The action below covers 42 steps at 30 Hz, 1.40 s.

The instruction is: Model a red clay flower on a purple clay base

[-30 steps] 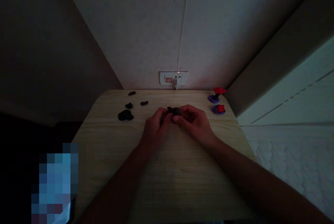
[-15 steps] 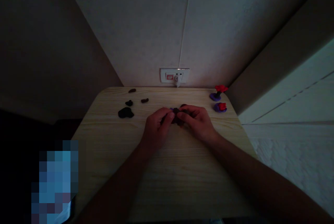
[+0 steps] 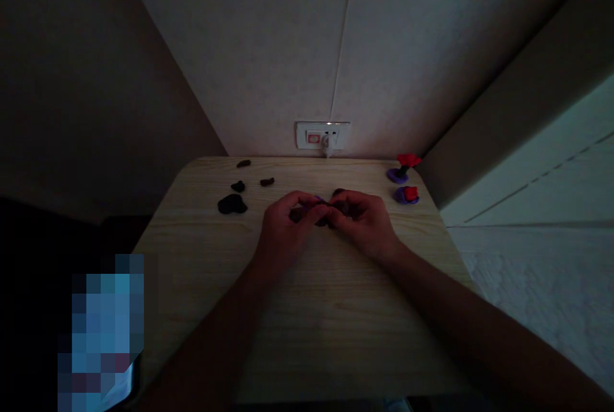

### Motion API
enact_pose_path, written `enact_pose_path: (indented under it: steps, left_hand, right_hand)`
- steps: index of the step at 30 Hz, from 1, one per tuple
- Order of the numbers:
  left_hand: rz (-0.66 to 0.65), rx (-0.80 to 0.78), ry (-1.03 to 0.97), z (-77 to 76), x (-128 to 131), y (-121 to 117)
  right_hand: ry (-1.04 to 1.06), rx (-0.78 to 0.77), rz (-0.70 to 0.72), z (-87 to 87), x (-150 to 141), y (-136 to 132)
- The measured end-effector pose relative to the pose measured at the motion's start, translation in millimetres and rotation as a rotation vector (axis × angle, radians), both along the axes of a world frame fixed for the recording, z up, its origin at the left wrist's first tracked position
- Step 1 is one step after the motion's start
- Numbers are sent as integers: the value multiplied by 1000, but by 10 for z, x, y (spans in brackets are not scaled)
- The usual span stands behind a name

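Left hand (image 3: 283, 226): my grip pinches a dark lump (image 3: 322, 222)
Right hand (image 3: 368, 223): my grip pinches it too
Desk (image 3: 311, 316): black blob (image 3: 232, 205) left, red flower (image 3: 409, 160) right

the head camera looks forward and down over the table (image 3: 316, 335).

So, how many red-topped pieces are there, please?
2: a taller one at the table's far right corner, a lower one nearer; left hand or right hand may hide more.
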<state>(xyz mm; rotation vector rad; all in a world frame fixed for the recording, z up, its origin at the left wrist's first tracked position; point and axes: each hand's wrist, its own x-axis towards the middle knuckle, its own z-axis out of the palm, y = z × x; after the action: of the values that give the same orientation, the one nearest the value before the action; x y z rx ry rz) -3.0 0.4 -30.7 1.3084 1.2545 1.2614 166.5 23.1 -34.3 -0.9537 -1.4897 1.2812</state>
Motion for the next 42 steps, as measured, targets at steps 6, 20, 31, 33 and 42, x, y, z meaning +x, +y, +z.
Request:
enact_pose_path:
  steps: [6,20,31,33,42]
  left_hand:
    - [-36,117,205,-28,17,-38]
    - [-91,73,14,-69,116,-101]
    - [-86,-149,-447,-57,146,-20]
    - [-92,-149,-430,-43,147,-12]
    - [-19,4,38,-64,53,4]
  right_hand:
    - [-94,153,24,10,29,-16]
    - [142,-111,83,58,-54,-35]
    - [348,-287,156,-36,-40,46]
    - [329,-244,121,-24,-37,52]
    - [127,-13,-110,4,-23,52]
